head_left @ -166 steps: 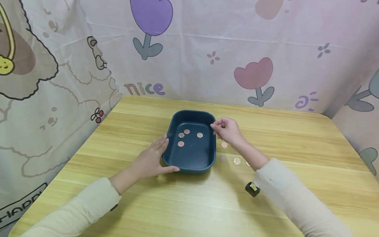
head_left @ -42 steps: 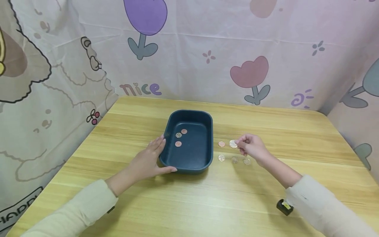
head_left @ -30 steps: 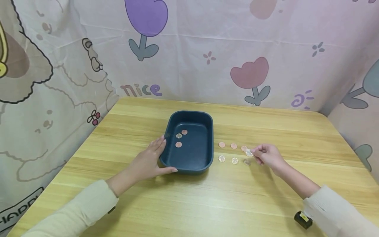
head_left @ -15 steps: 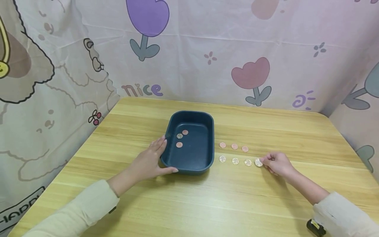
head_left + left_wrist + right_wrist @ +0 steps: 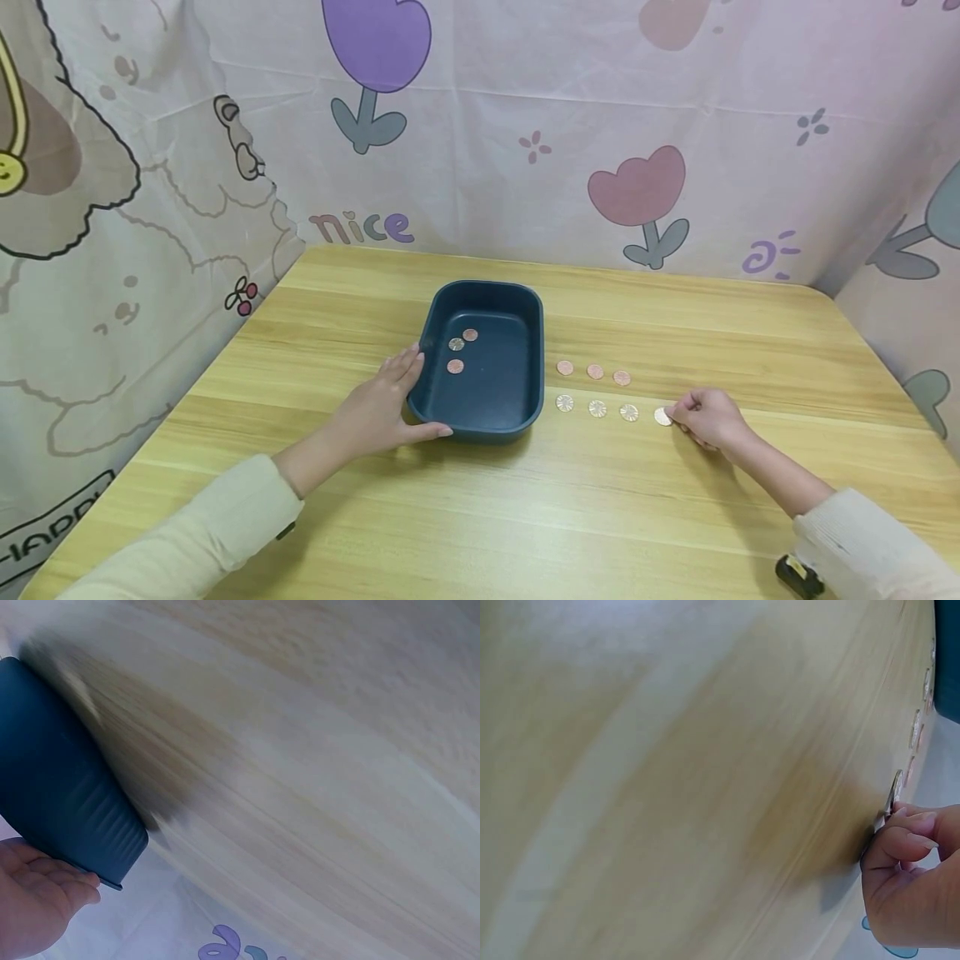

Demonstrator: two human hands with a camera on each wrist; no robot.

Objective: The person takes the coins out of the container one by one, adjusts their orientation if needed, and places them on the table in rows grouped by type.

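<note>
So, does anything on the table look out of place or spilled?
Nothing stands out. The blue tray sits flat with three coins inside; beside it, copper coins and paler coins form two neat rows, the right hand pinching the last pale coin.

Free tabletop (image 5: 555, 508) nearside of the coins (image 5: 597, 409), tray (image 5: 491, 387) in the way leftward

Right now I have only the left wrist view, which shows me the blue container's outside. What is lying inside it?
Observer: Three coins lie on the floor of the container.

Operator: I can't see the right hand at all. What is it doing?

Observer: It is pinching a pale coin at its fingertips.

Operator: Is there anything on the table between that hand and the container?

Observer: Yes, six more coins lie there in two rows of three.
</note>
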